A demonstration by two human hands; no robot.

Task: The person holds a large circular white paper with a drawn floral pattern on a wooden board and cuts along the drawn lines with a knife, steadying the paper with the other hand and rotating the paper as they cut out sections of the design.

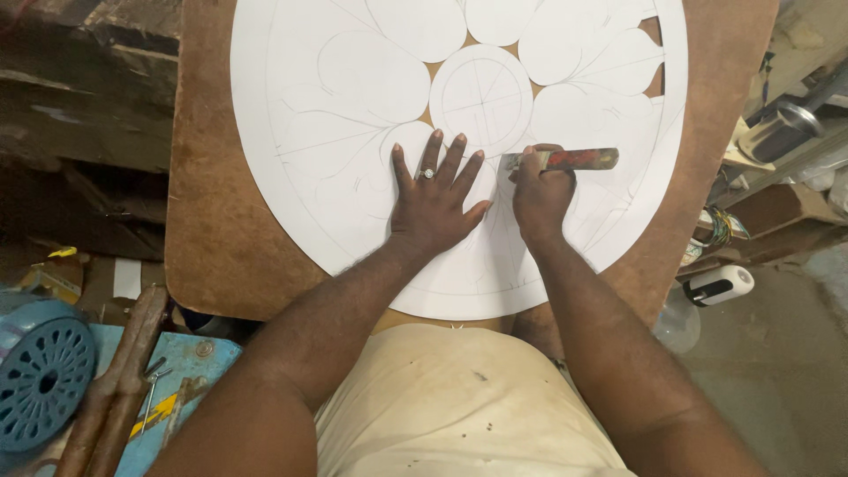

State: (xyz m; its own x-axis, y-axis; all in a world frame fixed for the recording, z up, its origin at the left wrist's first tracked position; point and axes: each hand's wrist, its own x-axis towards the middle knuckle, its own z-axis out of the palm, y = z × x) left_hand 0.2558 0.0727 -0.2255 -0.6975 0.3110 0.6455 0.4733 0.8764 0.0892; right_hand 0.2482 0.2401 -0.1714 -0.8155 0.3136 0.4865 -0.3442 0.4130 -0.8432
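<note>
Head view, looking straight down. Containers: a clear plastic bottle (678,320) stands on the floor at right below the desk edge, contents not discernible; a white cylindrical container with a dark end (720,284) lies on its side just above it; a shiny metal can (777,131) sits among clutter at far right, inside hidden. Work piece: a large white disc (291,168) lies flat on the brown desk (208,230), covering most of it. The disc carries pencilled petal outlines around a central circle marked with crossed lines; small gaps between petals near the centre and at upper right show brown desk through. Left hand (435,205) lies flat on the disc below the central circle, fingers spread wide, palm down, gripping nothing; a ring sits on one finger. Right hand (541,199) is just beside it to the right, curled closed around a flat tool with a reddish-dark handle (565,160), which lies across the disc and points right. The two hands are near, not touching. Lower left: blue round grille (42,371) and rusty rods (119,380).
</note>
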